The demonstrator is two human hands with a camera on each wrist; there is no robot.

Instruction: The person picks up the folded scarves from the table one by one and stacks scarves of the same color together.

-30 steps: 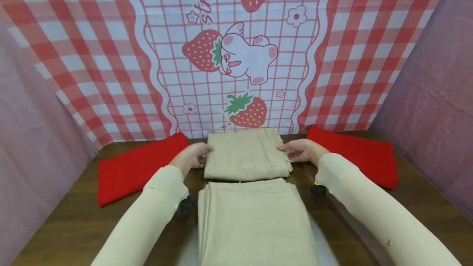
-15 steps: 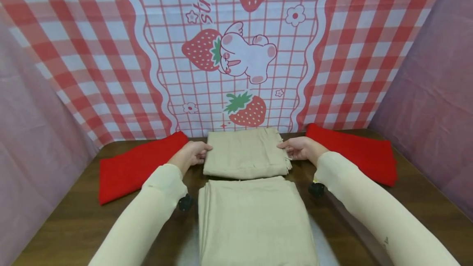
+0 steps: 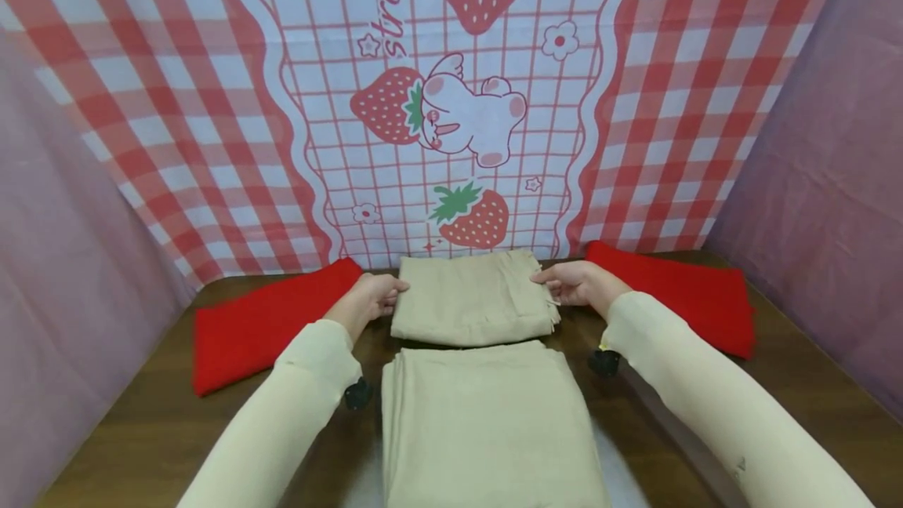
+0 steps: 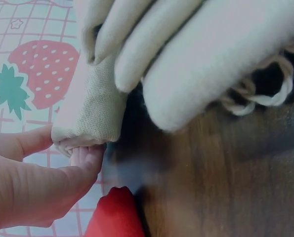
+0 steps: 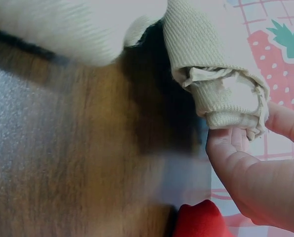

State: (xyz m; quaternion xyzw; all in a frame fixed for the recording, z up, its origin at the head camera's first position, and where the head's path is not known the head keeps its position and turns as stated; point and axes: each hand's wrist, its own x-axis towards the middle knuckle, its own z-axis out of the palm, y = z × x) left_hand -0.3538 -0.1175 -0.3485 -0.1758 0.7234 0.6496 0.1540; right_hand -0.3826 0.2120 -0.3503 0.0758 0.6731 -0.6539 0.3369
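A folded beige cloth (image 3: 469, 300) with a frayed right edge lies at the back of the table. At its left edge my left hand (image 3: 368, 300) pinches it, thumb above and fingers tucked beneath. My right hand (image 3: 574, 284) grips the frayed right edge in the same way. In the left wrist view the fingers (image 4: 90, 160) reach under the folded end; the right wrist view shows the other hand's fingers (image 5: 231, 140) below the stacked layers. A larger folded beige cloth (image 3: 494, 429) lies nearer me, just in front of the held one.
A red folded cloth (image 3: 261, 328) lies at the left, and another red cloth (image 3: 677, 296) at the right, each behind a forearm. The brown wooden table (image 3: 141, 429) ends at a strawberry-print checked backdrop (image 3: 451, 139). Pink curtains (image 3: 811, 179) hang at both sides.
Both hands keep their hold on the smaller beige cloth, which stays at the back of the table. The head view shifts slightly; otherwise little differs.
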